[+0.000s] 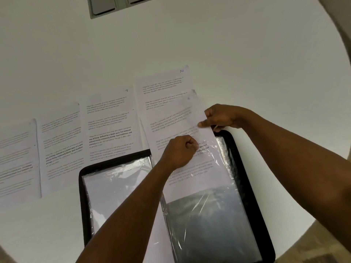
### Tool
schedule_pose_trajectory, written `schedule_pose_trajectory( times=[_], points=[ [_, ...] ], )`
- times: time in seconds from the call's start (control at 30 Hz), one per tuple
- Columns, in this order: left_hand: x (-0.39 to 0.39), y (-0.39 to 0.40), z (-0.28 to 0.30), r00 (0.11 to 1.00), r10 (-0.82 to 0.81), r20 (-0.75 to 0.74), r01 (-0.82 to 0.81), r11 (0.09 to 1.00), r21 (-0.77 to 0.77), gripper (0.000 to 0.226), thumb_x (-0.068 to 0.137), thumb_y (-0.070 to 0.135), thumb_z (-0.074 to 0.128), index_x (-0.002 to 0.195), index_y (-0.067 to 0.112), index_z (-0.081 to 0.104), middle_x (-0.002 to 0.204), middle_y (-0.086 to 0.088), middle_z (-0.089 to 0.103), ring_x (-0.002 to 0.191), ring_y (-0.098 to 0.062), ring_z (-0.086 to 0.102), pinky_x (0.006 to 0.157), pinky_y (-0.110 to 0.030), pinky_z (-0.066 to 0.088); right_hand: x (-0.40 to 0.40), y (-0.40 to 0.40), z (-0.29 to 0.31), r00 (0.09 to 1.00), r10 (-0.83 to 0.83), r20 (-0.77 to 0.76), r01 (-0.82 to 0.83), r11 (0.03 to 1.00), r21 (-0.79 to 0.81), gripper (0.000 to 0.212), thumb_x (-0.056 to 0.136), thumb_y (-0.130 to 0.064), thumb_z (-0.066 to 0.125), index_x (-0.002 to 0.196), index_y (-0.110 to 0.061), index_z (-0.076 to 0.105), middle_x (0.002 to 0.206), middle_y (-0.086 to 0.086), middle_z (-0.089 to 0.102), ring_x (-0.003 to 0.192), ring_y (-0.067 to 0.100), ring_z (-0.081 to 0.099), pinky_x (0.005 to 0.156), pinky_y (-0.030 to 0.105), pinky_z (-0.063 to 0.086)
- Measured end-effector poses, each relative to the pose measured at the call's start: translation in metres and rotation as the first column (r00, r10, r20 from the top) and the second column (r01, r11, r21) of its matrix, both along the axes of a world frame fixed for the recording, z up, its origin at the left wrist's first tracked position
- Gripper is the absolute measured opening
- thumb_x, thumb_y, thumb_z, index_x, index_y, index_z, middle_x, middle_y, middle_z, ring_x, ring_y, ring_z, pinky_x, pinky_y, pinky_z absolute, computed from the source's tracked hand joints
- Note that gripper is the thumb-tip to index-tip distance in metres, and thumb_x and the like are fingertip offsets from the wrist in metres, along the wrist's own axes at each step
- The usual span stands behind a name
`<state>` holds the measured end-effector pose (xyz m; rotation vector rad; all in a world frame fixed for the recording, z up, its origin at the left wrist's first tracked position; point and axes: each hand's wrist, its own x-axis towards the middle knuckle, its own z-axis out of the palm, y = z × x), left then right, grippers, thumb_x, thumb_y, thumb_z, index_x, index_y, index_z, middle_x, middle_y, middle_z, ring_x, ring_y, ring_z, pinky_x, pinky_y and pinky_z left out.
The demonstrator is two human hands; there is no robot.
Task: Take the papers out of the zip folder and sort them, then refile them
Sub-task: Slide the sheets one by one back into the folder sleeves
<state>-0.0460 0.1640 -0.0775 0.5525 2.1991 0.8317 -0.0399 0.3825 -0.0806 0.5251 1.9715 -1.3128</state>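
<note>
1. The zip folder (252,196) lies open flat on the white worktop (247,63), near the person, so both of its spreads of clear plastic sleeves face up and can be reached from above.
2. A printed sheet (182,126) sits part way in the right-hand sleeve (205,221): its lower part is under the plastic, its upper part sticks out over the folder's top edge. Whether it is going in or coming out I cannot say from this one view.
3. The right hand (218,118) pinches the sheet's right edge between thumb and fingers, probably to steer it straight along the sleeve.
4. The left hand (178,152) is curled into a loose fist over the sheet's middle, seemingly pinching the sleeve's mouth or the paper there; the blur hides which.
5. Beyond the folder, other sheets lie side by side in a row, each with its corner number showing: page 10 (163,82) behind the held sheet, page 9 (108,118) to its left, and further pages (60,141) toward the left edge. Spread like this, their order can be read at a glance.
6. The left-hand sleeve (117,183) holds a white sheet.
</note>
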Motion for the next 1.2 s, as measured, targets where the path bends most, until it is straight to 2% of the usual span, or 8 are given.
schedule_pose_trajectory(
  times=[0.17,0.4,0.57,0.77,0.83,0.97,1.07,1.2],
  points=[
    [0.002,-0.003,-0.002,0.998,-0.061,-0.034,0.06,0.998,-0.028,0.013,0.092,0.024,0.061,0.098,0.017,0.07,0.09,0.007,0.067,0.082,-0.007,0.059,0.069,-0.016,0.042,0.006,-0.004,0.005,0.935,0.327,0.136,-0.339,0.938,0.075,0.028,0.081,-0.026,0.078,0.104,-0.014,0.068,0.096,0.012,0.07,0.072,0.013,0.064,0.068,0.025,0.055],
    [0.003,0.0,0.006,0.995,0.007,-0.102,-0.003,0.999,0.038,0.013,0.093,0.026,0.06,0.099,0.019,0.069,0.092,0.009,0.066,0.08,-0.005,0.056,0.066,-0.009,0.038,0.012,-0.013,0.005,0.981,-0.105,-0.162,0.114,0.993,0.044,0.025,0.086,-0.024,0.073,0.104,-0.008,0.07,0.099,0.005,0.072,0.083,0.02,0.067,0.065,0.022,0.055],
    [0.005,0.003,0.008,1.0,0.017,0.004,-0.017,0.998,0.061,0.01,0.092,0.024,0.062,0.091,0.016,0.069,0.082,0.008,0.067,0.072,-0.004,0.058,0.066,-0.017,0.043,0.007,-0.015,0.003,0.945,-0.297,-0.133,0.292,0.955,-0.058,0.04,0.087,-0.027,0.072,0.102,0.009,0.062,0.091,0.014,0.067,0.076,0.021,0.063,0.064,0.025,0.053],
    [0.007,0.024,0.009,0.986,0.063,0.158,-0.068,0.997,0.028,0.024,0.091,0.035,0.062,0.09,0.012,0.069,0.084,-0.003,0.072,0.061,-0.016,0.063,0.067,-0.029,0.055,0.006,-0.019,-0.001,0.919,-0.382,-0.101,0.376,0.924,-0.071,0.028,0.086,-0.023,0.073,0.097,0.002,0.066,0.097,0.016,0.07,0.076,0.021,0.069,0.073,0.035,0.061],
    [0.007,0.032,0.008,0.981,0.077,0.176,-0.081,0.997,0.015,0.016,0.091,0.027,0.062,0.089,0.014,0.07,0.085,-0.002,0.072,0.062,-0.016,0.064,0.068,-0.029,0.056,0.008,-0.017,-0.003,0.936,-0.347,-0.066,0.344,0.938,-0.048,0.034,0.085,-0.022,0.074,0.102,0.006,0.065,0.098,0.019,0.07,0.08,0.026,0.069,0.08,0.04,0.06],
    [0.006,0.041,0.003,0.983,0.084,0.161,-0.082,0.996,-0.022,0.016,0.093,0.025,0.06,0.087,0.014,0.07,0.088,-0.004,0.072,0.06,-0.015,0.062,0.066,-0.029,0.054,0.009,-0.008,0.001,0.996,-0.033,0.079,0.027,0.997,0.072,0.031,0.085,-0.021,0.074,0.099,0.006,0.065,0.081,0.02,0.063,0.061,0.022,0.051,0.054,0.027,0.044],
    [0.007,0.04,-0.001,0.983,0.088,0.164,-0.09,0.996,0.004,0.014,0.092,0.025,0.062,0.088,0.015,0.07,0.087,-0.003,0.072,0.061,-0.013,0.06,0.067,-0.03,0.054,0.011,0.0,0.005,0.975,0.148,0.168,-0.168,0.979,0.112,0.04,0.085,-0.027,0.074,0.105,0.007,0.066,0.081,0.016,0.064,0.069,0.025,0.05,0.054,0.024,0.038],
    [0.009,0.037,-0.003,0.985,0.113,0.132,-0.118,0.993,0.032,0.016,0.092,0.023,0.061,0.078,0.025,0.068,0.082,0.009,0.07,0.072,-0.011,0.062,0.079,-0.036,0.057,0.009,-0.002,0.001,0.999,0.004,0.032,-0.006,0.997,0.071,0.031,0.086,-0.029,0.072,0.102,-0.002,0.068,0.093,0.015,0.071,0.075,0.021,0.058,0.061,0.026,0.044]
  ],
)
